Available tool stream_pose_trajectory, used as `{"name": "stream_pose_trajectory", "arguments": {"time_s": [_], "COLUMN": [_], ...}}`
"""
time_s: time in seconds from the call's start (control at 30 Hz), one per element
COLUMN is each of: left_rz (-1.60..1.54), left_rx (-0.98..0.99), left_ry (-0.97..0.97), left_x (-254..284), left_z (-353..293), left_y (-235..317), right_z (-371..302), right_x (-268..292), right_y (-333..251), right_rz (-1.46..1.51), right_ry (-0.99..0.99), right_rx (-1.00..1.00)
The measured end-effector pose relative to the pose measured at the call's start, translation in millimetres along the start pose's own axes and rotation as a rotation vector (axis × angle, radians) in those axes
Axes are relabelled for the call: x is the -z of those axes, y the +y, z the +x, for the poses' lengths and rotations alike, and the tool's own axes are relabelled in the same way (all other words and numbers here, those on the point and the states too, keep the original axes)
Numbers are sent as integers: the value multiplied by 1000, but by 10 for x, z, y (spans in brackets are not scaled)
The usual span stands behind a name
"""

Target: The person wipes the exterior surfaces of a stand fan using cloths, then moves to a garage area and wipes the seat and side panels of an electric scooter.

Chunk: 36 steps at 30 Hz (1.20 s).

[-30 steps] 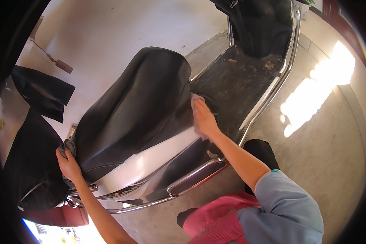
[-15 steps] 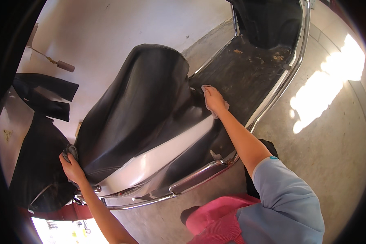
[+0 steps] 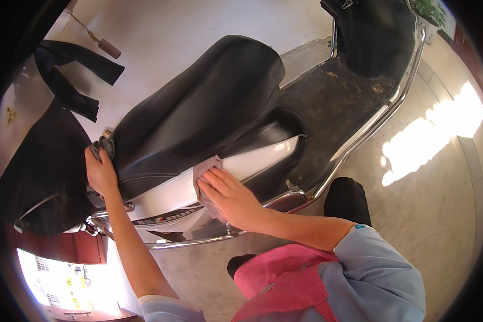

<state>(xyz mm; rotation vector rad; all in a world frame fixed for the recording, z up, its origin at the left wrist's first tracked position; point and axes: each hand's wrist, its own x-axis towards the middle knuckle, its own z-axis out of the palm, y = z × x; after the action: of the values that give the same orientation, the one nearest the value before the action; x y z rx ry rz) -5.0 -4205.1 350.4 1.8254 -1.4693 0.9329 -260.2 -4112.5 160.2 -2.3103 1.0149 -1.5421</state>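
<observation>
A scooter with a long black seat (image 3: 198, 102) stands across the view, its white side panel (image 3: 268, 160) facing me. My right hand (image 3: 228, 198) presses a greyish-pink cloth (image 3: 203, 170) against that panel, fingers stretched out flat over it. At the rear end of the seat, my left hand (image 3: 101, 173) is closed round a dark grey cloth (image 3: 106, 145). Part of that cloth hangs below the hand, by the rear of the scooter.
A chrome guard rail (image 3: 370, 126) runs along the scooter's near side. The black footboard (image 3: 333, 104) carries some brown debris. Left of the seat is a large black piece (image 3: 43, 155). Behind stands a pale wall (image 3: 161, 32); sunlight patches lie on the concrete floor (image 3: 413, 214).
My right hand has moved left and nearer with its cloth, from the seat's front by the footboard onto the white panel. My left hand stays at the seat's rear. The view has shifted.
</observation>
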Motion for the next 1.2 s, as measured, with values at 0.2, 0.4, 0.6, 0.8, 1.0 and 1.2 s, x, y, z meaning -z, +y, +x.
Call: {"name": "stream_pose_trajectory", "arguments": {"time_s": [0.2, 0.4, 0.6, 0.8, 1.0, 1.2], "left_rz": [-57, -4, 0, -76, -41, -93], "left_rx": [1, 32, 15, 9, 14, 10], "left_ry": [25, 27, 26, 2, 58, 87], "left_x": [75, 85, 68, 110, 116, 68], "left_z": [-35, -13, -46, -15, -17, -37], "left_y": [-40, 1, -22, -34, -72, -58], "right_z": [-140, -554, 91, 503, -110, -39], "right_x": [377, 553, -37, -333, 170, 21], "right_y": [372, 1159, -103, -422, 551, 417], "right_rz": [-125, -117, -8, -13, -94, -146], "right_ry": [-119, -44, -43, -133, -108, -122], "right_rx": [-229, -614, 83, 375, 117, 319]}}
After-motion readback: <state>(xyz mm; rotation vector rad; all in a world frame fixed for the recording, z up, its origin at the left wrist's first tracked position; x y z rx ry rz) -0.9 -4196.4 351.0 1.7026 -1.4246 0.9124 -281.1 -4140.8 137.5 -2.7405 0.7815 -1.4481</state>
